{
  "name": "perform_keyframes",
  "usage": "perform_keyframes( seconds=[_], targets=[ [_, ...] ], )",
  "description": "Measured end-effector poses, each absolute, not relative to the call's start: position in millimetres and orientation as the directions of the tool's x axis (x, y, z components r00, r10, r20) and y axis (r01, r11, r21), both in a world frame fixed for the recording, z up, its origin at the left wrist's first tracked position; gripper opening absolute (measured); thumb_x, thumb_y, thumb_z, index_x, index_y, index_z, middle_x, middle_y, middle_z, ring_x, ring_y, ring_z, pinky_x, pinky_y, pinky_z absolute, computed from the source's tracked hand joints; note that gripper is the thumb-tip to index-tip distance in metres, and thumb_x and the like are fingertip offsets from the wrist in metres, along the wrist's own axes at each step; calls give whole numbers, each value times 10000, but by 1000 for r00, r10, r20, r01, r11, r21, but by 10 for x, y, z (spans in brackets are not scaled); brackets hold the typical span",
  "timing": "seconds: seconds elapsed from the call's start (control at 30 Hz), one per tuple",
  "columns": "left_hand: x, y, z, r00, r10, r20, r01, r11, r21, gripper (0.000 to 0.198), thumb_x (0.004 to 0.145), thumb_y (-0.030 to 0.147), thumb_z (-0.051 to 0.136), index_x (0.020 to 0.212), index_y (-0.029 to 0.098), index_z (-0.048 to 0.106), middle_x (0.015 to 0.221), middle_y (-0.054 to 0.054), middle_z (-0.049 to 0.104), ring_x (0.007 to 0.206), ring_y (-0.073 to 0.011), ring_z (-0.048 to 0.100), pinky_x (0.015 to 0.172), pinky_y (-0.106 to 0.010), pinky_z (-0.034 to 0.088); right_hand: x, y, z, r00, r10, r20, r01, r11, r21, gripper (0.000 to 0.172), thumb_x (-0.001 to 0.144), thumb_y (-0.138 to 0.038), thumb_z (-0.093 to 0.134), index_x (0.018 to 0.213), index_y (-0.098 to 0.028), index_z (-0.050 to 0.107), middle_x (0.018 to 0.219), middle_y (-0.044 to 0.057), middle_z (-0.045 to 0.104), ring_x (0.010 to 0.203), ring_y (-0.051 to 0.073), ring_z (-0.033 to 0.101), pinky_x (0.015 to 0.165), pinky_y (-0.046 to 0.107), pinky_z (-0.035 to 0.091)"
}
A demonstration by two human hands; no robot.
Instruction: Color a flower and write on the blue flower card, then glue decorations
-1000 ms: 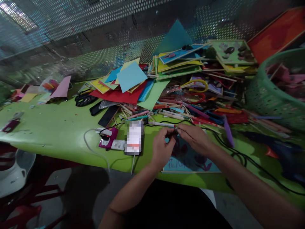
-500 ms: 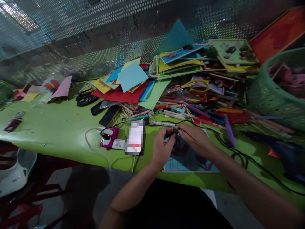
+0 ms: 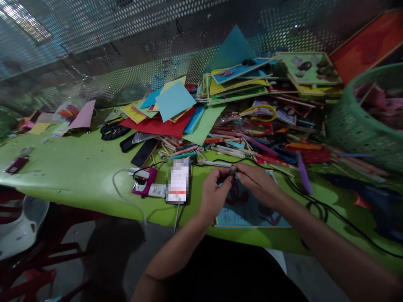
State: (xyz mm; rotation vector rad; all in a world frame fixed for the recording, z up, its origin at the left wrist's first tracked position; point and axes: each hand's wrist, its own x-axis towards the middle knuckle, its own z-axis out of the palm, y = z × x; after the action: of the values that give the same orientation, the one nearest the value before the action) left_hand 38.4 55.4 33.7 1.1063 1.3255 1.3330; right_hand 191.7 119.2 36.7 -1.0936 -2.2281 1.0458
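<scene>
A small grey pebble point(image 3: 232, 170) is pinched between the fingertips of my two hands, partly hidden by them. My left hand point(image 3: 216, 191) is closed on its left side, thumb and forefinger bent around it. From the right, my right hand point(image 3: 256, 181) grips it too, with its fingers pressed together. Below the hands lies a blue picture card point(image 3: 242, 216) with purple flower shapes, handwritten characters and a thin stick edge. A white marker point(image 3: 215, 163) rests just beyond my left hand.
A phone point(image 3: 178, 181) and a magenta power strip point(image 3: 145, 183) with cables lie to the left. Coloured papers point(image 3: 175, 100), framed pictures and loose pens pile up behind. On the right are a glue gun point(image 3: 362, 195), its black cord and a green basket point(image 3: 349, 113).
Both hands stay in place over the card with the pebble between them. Only the fingers shift very slightly.
</scene>
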Motion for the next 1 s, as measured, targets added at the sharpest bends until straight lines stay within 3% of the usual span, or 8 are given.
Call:
perform_keyframes(
  seconds=[0.13,0.33,0.57,0.77,0.9,1.0],
  targets=[
    [389,575,350,-171,985,-21,-87,6,996,129,863,259,666,941,156,669,877,-33,688,812,-136,609,787,-267,474,1904,1186,369,-563,824,60,462,374,-804,200,919,-326,382,741,-240,409,694,6,506,655,186,461,615,315,296],
    [392,586,317,-182,983,-26,-110,6,994,149,866,267,665,970,161,675,927,-41,701,853,-143,624,824,-279,485,1919,1183,423,-564,821,92,424,383,-821,308,977,-434,411,739,-238,425,680,-12,506,633,166,457,599,297,296],
    [399,594,322,-175,984,-31,-93,15,996,130,869,250,661,968,171,689,919,-31,711,846,-141,631,817,-273,487,1928,1182,449,-532,842,92,450,373,-812,199,898,-311,391,710,-244,392,649,-9,472,616,176,444,590,304,286],
    [392,582,327,-220,974,59,73,-44,996,139,890,227,641,1007,186,703,982,-52,725,903,-166,660,853,-302,508,1948,1191,460,-533,843,71,475,368,-799,327,980,-488,401,784,-237,473,704,-4,528,656,180,480,621,300,307],
    [376,559,293,-183,974,131,213,-91,973,142,897,215,629,1010,189,711,976,-56,717,926,-178,659,875,-320,507,1931,1200,452,-575,815,66,521,428,-739,322,980,-444,364,732,-245,416,677,3,505,639,185,464,615,307,290],
    [367,560,301,-178,980,92,189,-58,980,139,897,226,629,1000,179,709,960,-57,721,907,-175,660,852,-310,506,1931,1202,455,-581,810,82,510,440,-739,302,971,-407,340,718,-251,389,660,0,489,621,183,447,609,310,288]
  ],
)
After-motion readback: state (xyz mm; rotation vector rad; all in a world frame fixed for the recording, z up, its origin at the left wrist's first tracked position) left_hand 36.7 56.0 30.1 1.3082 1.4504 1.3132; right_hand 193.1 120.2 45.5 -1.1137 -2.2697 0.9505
